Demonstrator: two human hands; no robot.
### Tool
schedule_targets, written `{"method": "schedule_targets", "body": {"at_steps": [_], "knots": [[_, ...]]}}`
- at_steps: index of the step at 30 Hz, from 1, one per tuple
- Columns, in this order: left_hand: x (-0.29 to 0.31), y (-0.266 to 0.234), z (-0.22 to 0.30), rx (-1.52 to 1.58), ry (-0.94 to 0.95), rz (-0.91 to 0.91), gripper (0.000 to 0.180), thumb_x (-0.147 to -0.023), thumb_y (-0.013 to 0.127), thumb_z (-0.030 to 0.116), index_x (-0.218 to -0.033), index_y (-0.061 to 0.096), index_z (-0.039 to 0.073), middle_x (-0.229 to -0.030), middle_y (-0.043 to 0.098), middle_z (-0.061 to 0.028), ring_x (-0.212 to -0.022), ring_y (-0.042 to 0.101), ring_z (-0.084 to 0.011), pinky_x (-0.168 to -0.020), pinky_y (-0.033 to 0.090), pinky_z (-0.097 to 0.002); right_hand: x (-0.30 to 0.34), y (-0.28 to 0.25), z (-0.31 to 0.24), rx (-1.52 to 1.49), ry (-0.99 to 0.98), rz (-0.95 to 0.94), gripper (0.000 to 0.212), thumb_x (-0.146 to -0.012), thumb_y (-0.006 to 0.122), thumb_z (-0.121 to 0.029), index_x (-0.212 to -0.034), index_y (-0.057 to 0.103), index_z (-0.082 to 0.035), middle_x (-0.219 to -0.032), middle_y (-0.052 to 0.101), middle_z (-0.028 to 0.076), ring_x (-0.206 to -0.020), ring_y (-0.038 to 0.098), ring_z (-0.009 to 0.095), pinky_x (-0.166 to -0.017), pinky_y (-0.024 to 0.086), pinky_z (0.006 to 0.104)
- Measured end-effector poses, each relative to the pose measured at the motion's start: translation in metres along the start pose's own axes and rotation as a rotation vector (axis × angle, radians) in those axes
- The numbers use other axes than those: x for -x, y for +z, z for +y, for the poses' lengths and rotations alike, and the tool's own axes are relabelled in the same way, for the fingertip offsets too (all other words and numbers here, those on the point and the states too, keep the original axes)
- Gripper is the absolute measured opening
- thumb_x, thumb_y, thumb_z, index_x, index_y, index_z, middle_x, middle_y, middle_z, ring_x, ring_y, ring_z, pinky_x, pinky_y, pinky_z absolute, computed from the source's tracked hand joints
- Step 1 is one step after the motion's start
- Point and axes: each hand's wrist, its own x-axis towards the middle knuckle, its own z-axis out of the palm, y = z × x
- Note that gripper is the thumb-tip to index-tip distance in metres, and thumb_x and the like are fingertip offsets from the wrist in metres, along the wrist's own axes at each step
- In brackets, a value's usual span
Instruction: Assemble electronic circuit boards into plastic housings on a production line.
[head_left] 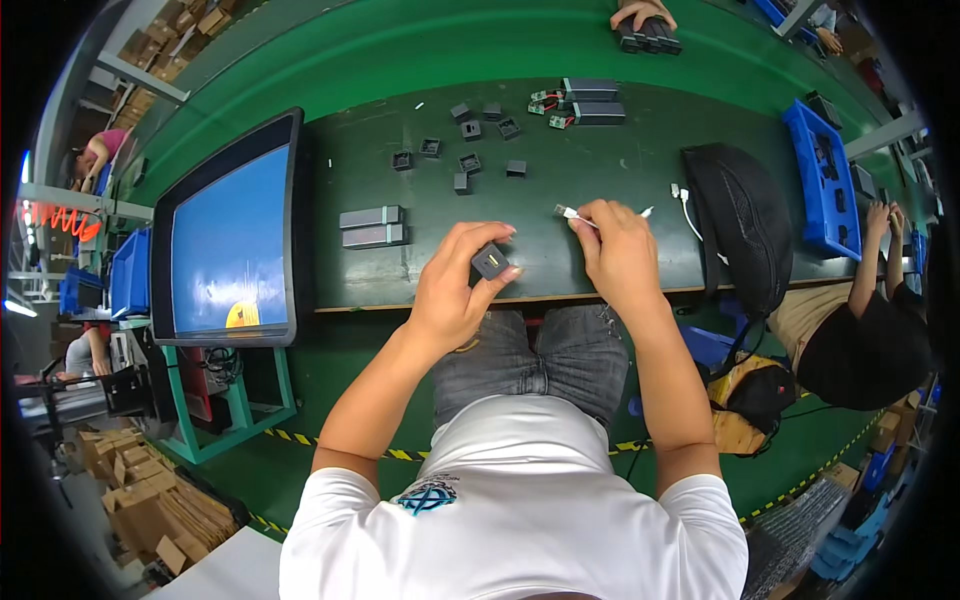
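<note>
Between the thumb and fingers of my left hand [447, 285] sits a small black square cap [490, 262], its face with a yellowish slot turned up. My right hand [622, 250] pinches a short white USB cable [572, 214]; one plug points left toward the cap and the other end pokes out past the fingers at right. Cap and plug are apart. Several similar black caps [469, 162] lie scattered on the dark green table [360, 285] beyond my hands. Two grey rectangular cases [372, 227] lie to the left of my left hand.
Two longer grey cases [592, 102] with red wires and small boards lie at the back. A black bag [740, 215] and another white cable [688, 210] are at right, before a blue tray [822, 180]. A large blue-faced monitor [230, 240] stands left. Another person's hand [643, 12] holds black blocks.
</note>
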Motion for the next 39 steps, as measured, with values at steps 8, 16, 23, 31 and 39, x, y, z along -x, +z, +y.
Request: {"method": "schedule_targets", "body": {"at_steps": [8, 16, 23, 31, 39], "knots": [[-0.002, 0.005, 0.001, -0.205, 0.103, -0.005, 0.045, -0.086, 0.083, 0.008, -0.126, 0.064, 0.004, -0.108, 0.068, -0.0143, -0.097, 0.066, -0.0326, -0.090, 0.054, -0.0426, 0.012, -0.060, -0.072, -0.537, 0.015, -0.091, 0.010, -0.095, 0.073, -0.004, -0.102, 0.073, 0.004, -0.080, 0.057, 0.007, -0.065, 0.050, 0.012, -0.060, 0.041, 0.0280], [-0.002, 0.010, 0.003, -0.316, 0.174, -0.036, 0.052, -0.078, 0.086, 0.013, -0.125, 0.067, 0.008, -0.105, 0.064, -0.0108, -0.094, 0.061, -0.0331, -0.081, 0.049, -0.0443, 0.018, -0.055, -0.073, -0.448, -0.102, -0.044, 0.011, -0.088, 0.078, -0.002, -0.099, 0.075, 0.001, -0.072, 0.050, 0.005, -0.060, 0.047, 0.015, -0.055, 0.037, 0.0318], [0.002, 0.012, 0.003, -0.425, 0.220, -0.048, 0.055, -0.073, 0.085, 0.011, -0.125, 0.066, 0.009, -0.103, 0.062, -0.0097, -0.094, 0.060, -0.0332, -0.081, 0.047, -0.0448, 0.022, -0.051, -0.075, -0.281, -0.222, -0.010, 0.009, -0.088, 0.079, -0.004, -0.090, 0.071, -0.001, -0.071, 0.053, 0.008, -0.058, 0.052, 0.023, -0.054, 0.041, 0.0378], [0.007, 0.022, -0.002, -0.375, 0.244, -0.118, 0.050, -0.073, 0.087, 0.013, -0.118, 0.065, 0.005, -0.095, 0.062, -0.0114, -0.085, 0.061, -0.0340, -0.073, 0.050, -0.0447, 0.028, -0.044, -0.075, -0.330, -0.034, -0.149, 0.013, -0.094, 0.075, -0.008, -0.090, 0.066, 0.001, -0.077, 0.062, 0.013, -0.058, 0.059, 0.027, -0.056, 0.046, 0.0390], [0.012, 0.034, -0.005, -0.496, 0.295, -0.052, 0.045, -0.076, 0.089, 0.027, -0.111, 0.067, 0.008, -0.084, 0.061, -0.0049, -0.069, 0.065, -0.0238, -0.057, 0.054, -0.0363, 0.031, -0.040, -0.060, -0.478, 0.086, -0.289, 0.010, -0.096, 0.070, -0.007, -0.093, 0.069, 0.003, -0.080, 0.067, 0.016, -0.061, 0.063, 0.027, -0.060, 0.049, 0.0393]]}}
